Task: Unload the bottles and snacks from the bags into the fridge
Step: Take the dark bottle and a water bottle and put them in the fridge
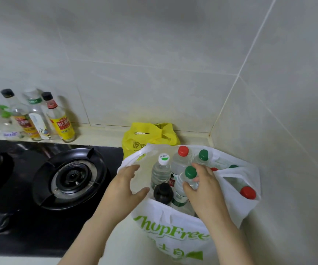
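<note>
Green-capped bottle (pixel 190 172) stands in the white bag (pixel 173 232) on the counter (pixel 101 134), right hand (pixel 204 190) wrapped round its neck. Left hand (pixel 127 186) is spread wide at the bag's rim, holding nothing. Bag's packed with bottles (pixel 161 169), yellow bag (pixel 148 134) behind looks untouched, no fridge in sight, so basically just starting.

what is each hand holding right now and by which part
The right hand grips the green-capped bottle at its shoulder, just below the cap, inside the white bag. The left hand is open and holds nothing.
</note>
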